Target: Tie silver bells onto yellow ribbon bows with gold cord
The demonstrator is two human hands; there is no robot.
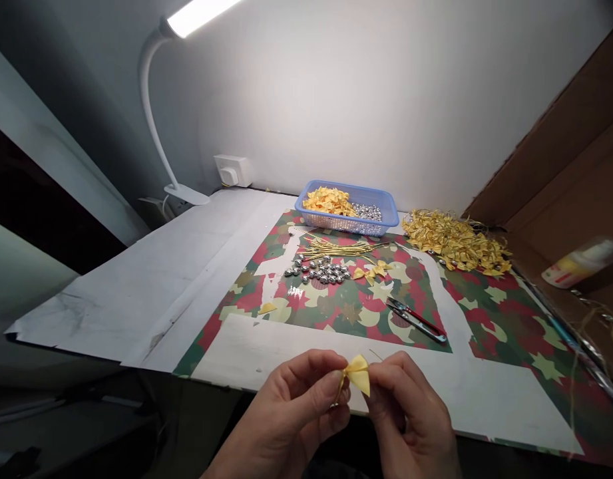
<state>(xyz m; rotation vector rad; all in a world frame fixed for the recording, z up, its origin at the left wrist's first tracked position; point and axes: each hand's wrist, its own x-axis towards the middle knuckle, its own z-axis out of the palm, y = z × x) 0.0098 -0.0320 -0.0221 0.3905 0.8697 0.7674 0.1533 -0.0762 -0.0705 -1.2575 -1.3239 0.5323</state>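
Together in basket (331,221): bows (329,201), beads (368,213).

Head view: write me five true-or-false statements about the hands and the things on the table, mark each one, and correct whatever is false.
1. The left hand holds a yellow bow. True.
2. The basket contains only bows. False: the basket also contains silver beads.
3. A heap of bows lies to the right of the basket. True.
4. The snips lie to the left of the loose beads. False: the snips lie to their right.
5. The lamp is off. False: the lamp is lit.
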